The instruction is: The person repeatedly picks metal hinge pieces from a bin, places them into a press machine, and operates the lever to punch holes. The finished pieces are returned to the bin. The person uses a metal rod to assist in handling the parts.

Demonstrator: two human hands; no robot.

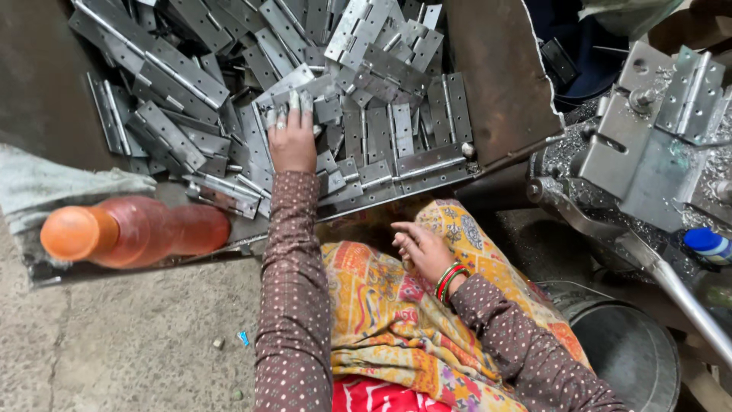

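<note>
Left hand (293, 137) spread flat on the hinge pile (358, 99) in the metal tray (496, 69), fingers taped. Right hand (423, 248) loosely curled, empty, in lap. Best to lift one hinge by its flat leaf, clear of edges.

The hinges (305, 91) at the upper middle of the frame are grey, shiny metal. The bottle (133, 231) at the left is orange with an orange cap. The sleeves (293, 297) are brown with small pale dots. The cloth on the lap (396, 313) is yellow-orange with a colourful pattern. The bangles (450, 279) are red and green.
</note>
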